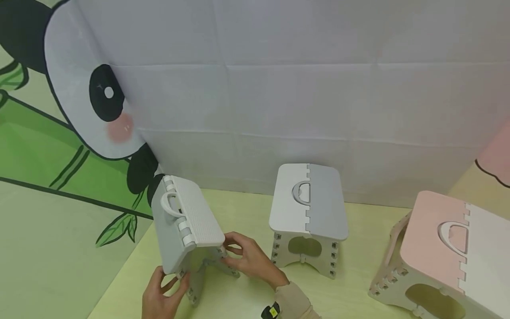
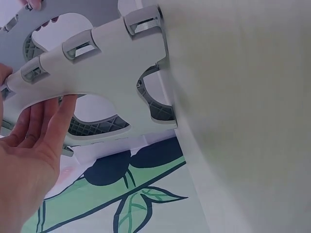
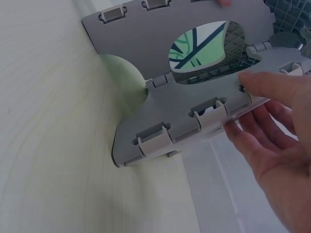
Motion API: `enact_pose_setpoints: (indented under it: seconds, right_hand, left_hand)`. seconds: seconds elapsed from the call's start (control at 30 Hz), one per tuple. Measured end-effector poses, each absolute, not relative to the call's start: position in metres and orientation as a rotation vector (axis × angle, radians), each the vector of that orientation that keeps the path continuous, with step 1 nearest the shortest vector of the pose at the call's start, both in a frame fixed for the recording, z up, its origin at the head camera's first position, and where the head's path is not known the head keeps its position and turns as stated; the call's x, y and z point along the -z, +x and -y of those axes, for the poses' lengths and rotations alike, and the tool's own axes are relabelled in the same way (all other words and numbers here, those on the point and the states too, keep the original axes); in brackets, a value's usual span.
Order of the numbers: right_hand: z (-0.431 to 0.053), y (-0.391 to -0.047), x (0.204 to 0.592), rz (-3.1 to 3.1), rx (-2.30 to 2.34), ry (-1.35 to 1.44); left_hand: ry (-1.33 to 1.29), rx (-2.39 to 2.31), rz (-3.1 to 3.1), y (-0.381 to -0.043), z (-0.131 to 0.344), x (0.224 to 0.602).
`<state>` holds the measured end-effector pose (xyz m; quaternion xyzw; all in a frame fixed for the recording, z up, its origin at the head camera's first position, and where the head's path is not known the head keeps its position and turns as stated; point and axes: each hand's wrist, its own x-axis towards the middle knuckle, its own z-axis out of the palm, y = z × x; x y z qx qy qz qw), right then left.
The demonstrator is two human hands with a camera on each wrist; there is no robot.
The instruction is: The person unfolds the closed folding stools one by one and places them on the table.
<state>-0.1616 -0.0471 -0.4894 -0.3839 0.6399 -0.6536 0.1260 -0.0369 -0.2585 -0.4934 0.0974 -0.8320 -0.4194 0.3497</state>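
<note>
A folding step stool (image 1: 203, 212), part white and part light grey, stands half folded at the left, its two top halves sloping down from the raised middle hinge and loop handle (image 1: 170, 204). My left hand (image 1: 163, 294) grips its near left lower side. In the left wrist view, the fingers (image 2: 60, 119) of that hand curl into the oval cutout of a leg panel (image 2: 121, 68). My right hand (image 1: 251, 259) pinches the opposite side below the white half. The right wrist view has its thumb (image 3: 265, 83) on the hinged leg panel (image 3: 180, 109), fingers behind the edge.
A white and grey folding stool (image 1: 324, 199) stands unfolded in the middle, near the back cloth (image 1: 279, 102). Another unfolded stool, pink and white (image 1: 430, 239), is at the right. All three are on a pale wood-grain surface (image 1: 239, 292). A panda and bamboo print covers the left side.
</note>
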Motion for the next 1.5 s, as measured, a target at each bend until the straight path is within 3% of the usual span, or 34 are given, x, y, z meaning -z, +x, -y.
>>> enact_pose_setpoints:
  seconds: [1.5]
  right_hand:
    - [0.042,-0.167,0.496,-1.831,1.927,-1.147]
  left_hand:
    - [0.225,1.066,2.138,-0.034,0.277,0.497]
